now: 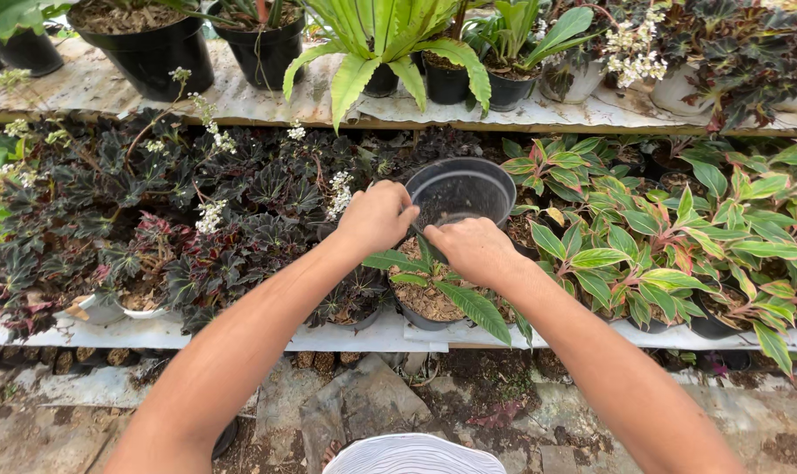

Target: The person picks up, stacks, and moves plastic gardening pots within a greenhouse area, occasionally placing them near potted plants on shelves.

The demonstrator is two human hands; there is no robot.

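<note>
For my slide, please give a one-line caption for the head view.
Both hands, left hand and right hand, hold an empty round black plastic pot over a green-leaved potted plant.

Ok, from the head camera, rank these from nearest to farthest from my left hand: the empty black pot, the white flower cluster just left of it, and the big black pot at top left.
From the left hand:
1. Empty black pot, just right of the hand; the fingers are at its rim.
2. White flower cluster, close by on the left, among dark leaves.
3. Big black pot, far up on the upper shelf, top left.
</note>
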